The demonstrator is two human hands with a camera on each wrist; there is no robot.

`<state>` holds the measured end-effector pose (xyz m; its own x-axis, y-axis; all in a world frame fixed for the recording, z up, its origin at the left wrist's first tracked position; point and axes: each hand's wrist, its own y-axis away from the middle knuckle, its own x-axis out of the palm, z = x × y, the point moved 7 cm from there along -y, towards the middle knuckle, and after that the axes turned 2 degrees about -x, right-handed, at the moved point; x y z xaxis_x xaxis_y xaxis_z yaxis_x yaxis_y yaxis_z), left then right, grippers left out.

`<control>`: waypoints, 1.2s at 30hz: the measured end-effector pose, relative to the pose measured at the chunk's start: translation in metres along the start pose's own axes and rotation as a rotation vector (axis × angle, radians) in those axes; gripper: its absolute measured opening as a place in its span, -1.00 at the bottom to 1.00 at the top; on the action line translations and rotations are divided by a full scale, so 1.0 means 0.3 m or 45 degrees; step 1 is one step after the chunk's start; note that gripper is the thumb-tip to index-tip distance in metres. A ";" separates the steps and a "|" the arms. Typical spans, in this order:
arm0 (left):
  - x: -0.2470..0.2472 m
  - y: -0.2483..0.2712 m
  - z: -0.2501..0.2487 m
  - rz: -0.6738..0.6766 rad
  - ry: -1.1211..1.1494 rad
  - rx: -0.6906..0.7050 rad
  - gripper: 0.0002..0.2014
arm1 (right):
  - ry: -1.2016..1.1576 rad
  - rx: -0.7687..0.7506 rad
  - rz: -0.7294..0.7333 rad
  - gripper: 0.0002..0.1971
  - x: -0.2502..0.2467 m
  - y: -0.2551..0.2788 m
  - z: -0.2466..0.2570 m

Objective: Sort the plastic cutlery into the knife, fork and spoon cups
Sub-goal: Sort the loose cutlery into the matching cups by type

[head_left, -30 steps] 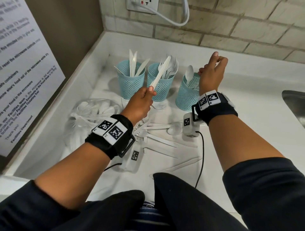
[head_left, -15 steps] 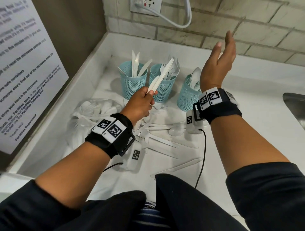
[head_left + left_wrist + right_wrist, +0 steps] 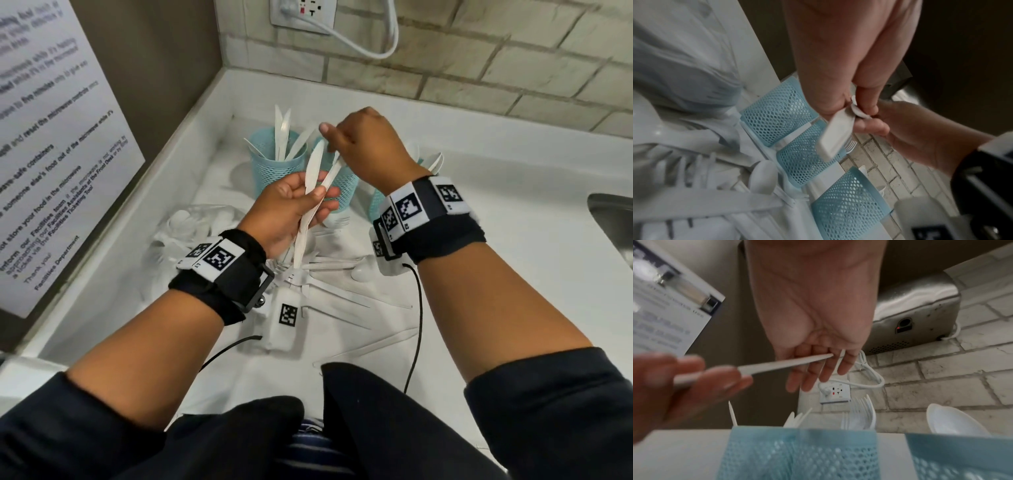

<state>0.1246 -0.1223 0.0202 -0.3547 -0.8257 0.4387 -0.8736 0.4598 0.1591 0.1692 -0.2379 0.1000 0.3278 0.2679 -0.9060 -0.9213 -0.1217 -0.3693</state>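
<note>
Three teal mesh cups stand in a row: the left cup (image 3: 279, 168) holds knives, the middle cup (image 3: 344, 186) forks, the right cup (image 3: 376, 205) spoons. Both hands partly hide the middle and right cups. My left hand (image 3: 308, 202) is raised in front of the cups and grips two white plastic pieces by their handles. One is a knife (image 3: 313, 164), the other a narrower piece (image 3: 330, 176). My right hand (image 3: 337, 144) reaches over from the right and pinches the top of the narrower piece (image 3: 785, 365). More loose cutlery (image 3: 339, 287) lies on the counter under my wrists.
A clear bag of cutlery (image 3: 191, 226) lies at the left, by the side wall with its notice (image 3: 51, 144). A steel sink (image 3: 613, 222) is at the right edge. A wall outlet (image 3: 301, 13) with a white cable sits above the cups.
My right hand came down from beside the spoon cup and moved left onto the pieces. My left hand lifted them and tilted them more upright.
</note>
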 end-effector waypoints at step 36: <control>-0.107 -0.003 -0.071 -0.444 0.006 0.126 -0.74 | -1.138 0.515 0.582 -0.56 0.235 0.184 0.077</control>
<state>0.1439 -0.0890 0.0249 -0.0281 -0.9256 0.3773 -0.9699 0.1166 0.2138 0.1366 -0.2036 0.0206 -0.1849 0.8971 -0.4013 -0.9720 -0.1066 0.2096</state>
